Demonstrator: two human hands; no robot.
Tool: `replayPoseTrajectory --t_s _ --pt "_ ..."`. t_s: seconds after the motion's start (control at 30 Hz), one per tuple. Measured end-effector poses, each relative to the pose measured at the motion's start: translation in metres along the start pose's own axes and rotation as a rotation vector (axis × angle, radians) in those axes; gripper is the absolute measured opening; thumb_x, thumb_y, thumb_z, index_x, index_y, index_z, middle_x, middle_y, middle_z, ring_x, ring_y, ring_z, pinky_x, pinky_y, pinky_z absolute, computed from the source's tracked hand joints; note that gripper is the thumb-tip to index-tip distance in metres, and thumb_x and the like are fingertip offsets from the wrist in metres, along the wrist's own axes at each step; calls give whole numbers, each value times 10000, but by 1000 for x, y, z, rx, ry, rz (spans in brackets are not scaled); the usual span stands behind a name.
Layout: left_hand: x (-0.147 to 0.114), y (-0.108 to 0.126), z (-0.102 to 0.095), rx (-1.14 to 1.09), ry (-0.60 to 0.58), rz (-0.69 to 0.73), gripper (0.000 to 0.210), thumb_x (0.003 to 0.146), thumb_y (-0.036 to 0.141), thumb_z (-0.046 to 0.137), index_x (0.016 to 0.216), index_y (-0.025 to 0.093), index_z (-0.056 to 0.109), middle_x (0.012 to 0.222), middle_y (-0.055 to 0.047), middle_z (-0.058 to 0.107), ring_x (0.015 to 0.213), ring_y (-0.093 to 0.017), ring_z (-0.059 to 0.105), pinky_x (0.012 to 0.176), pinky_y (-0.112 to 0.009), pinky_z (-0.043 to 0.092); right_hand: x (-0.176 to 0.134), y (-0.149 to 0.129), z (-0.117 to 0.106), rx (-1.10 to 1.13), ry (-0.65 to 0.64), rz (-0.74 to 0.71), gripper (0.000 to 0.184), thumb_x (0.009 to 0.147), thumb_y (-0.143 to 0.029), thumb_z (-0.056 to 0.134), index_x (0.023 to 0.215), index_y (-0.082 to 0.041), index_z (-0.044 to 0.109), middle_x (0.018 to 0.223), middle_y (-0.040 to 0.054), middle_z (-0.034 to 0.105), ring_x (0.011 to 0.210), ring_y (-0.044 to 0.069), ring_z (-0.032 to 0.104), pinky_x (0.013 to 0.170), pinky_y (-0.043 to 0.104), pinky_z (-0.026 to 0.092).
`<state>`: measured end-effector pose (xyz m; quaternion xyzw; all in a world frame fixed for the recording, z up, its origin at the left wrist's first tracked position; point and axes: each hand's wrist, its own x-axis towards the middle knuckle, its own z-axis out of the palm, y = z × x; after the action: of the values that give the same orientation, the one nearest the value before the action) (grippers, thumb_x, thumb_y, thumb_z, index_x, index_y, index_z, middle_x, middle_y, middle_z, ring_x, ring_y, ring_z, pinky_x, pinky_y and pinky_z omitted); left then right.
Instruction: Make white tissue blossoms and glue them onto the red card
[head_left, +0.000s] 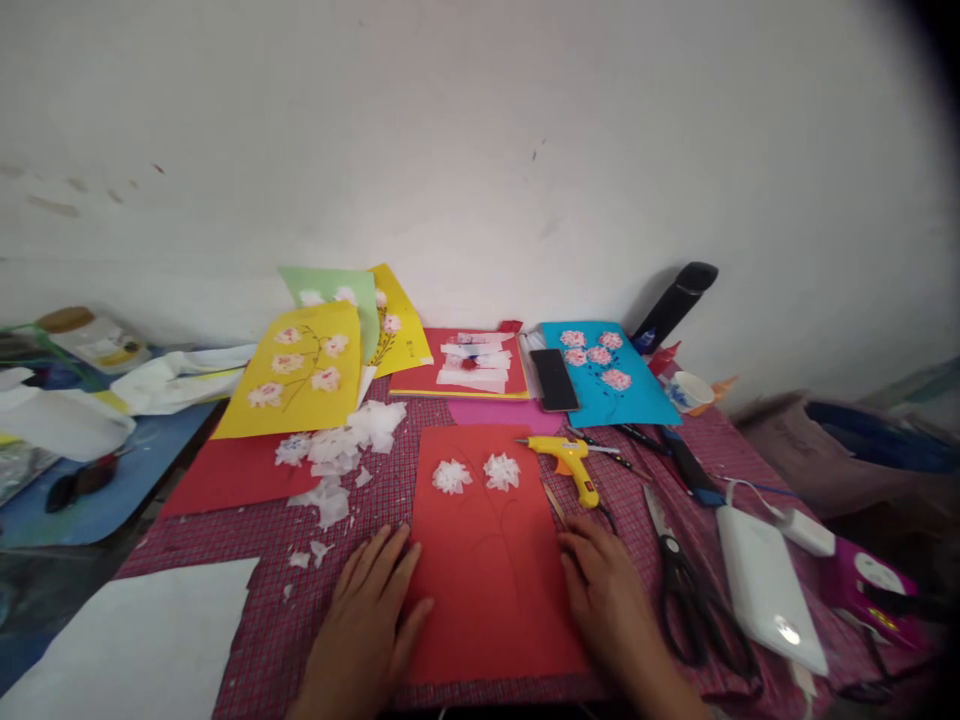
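A sheet of red paper [480, 590] lies in front of me, with a faint branch drawn on it and two white tissue-paper flowers [451, 477] near its top. My left hand [371, 615] rests flat with fingers stretched, touching the sheet's left edge. At the right edge lies my right hand [611, 595], its fingers loosely bent, partly over the paper and holding nothing I can see. Just beyond its fingertips is a thin wooden stick [555, 503]. A yellow glue gun [570, 462] lies across the sheet's upper right corner.
Black-handled scissors [690, 590] and a white power bank [769, 585] lie at right. White tissue pieces [337, 450] are scattered at left. Behind stand a phone [553, 380], a blue flower card [637, 395] and a yellow flower card [307, 345].
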<state>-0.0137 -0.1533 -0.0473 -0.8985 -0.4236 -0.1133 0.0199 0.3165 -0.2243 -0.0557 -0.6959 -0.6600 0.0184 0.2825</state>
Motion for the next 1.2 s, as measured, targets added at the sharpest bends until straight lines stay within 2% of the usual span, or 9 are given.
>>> replayPoseTrajectory --t_s 0.13,0.33,0.47,0.67,0.8,0.9,0.97,1.07,1.2 --pt "0 -1 2 12 67 20 470 932 396 557 1376 243 573 1510 -54 499 1387 -289 434 1096 -482 417 13 -3 -9 -81 -62 55 237 898 -89 482 996 -151 689 1087 152 672 1017 278 635 924 454 525" --pt "1 -3 4 -16 104 36 452 918 385 580 1346 241 596 1495 -65 510 1363 -292 458 1080 -471 435 33 -7 -24 -235 -244 120 273 810 -31 462 928 -176 661 987 122 696 874 251 677 773 363 536" --pt "0 -3 1 -40 101 39 449 920 369 585 1349 241 588 1500 -69 504 1371 -293 451 1077 -475 448 34 -2 -22 -258 -245 147 321 842 -50 452 1070 -154 652 1074 142 709 958 266 688 812 359 527" --pt "2 2 -10 -114 82 38 393 924 321 588 1306 227 609 1460 -91 542 1344 -296 487 1059 -502 479 32 0 -17 -164 -167 139 258 907 -164 443 1077 -160 636 1087 142 726 961 280 706 823 386 536" --pt "-3 2 -25 -254 244 80 256 920 174 563 1146 225 674 1261 -76 678 1254 -250 569 1081 -471 467 37 4 -17 -168 -172 157 251 911 -214 441 1049 -193 651 1038 115 750 922 285 729 767 395 554" --pt "-11 -15 -37 -302 385 57 283 900 104 580 1143 221 666 1118 -64 722 1114 -215 634 1027 -411 492 40 12 -16 -235 -182 146 267 908 -228 442 1048 -194 667 1055 120 752 892 296 738 715 402 564" --pt "-15 -36 -41 -265 408 -30 273 902 105 591 1138 221 664 1050 -60 727 1010 -207 653 959 -392 507 41 17 -17 -282 -189 118 285 914 -236 433 1046 -187 681 1085 134 748 884 306 740 689 413 569" --pt "-16 -73 -43 -166 347 -176 200 931 176 577 1103 214 674 1014 -66 723 944 -222 654 899 -397 508 39 23 -18 -321 -207 91 300 923 -251 422 1031 -200 697 1118 130 744 835 300 745 649 414 572" --pt "-4 -105 -43 -114 220 -311 207 964 214 506 1071 207 682 1015 -79 708 950 -242 638 889 -407 497 33 23 -17 -302 -161 50 308 916 -254 424 1030 -203 706 1134 124 743 899 300 742 739 430 588"
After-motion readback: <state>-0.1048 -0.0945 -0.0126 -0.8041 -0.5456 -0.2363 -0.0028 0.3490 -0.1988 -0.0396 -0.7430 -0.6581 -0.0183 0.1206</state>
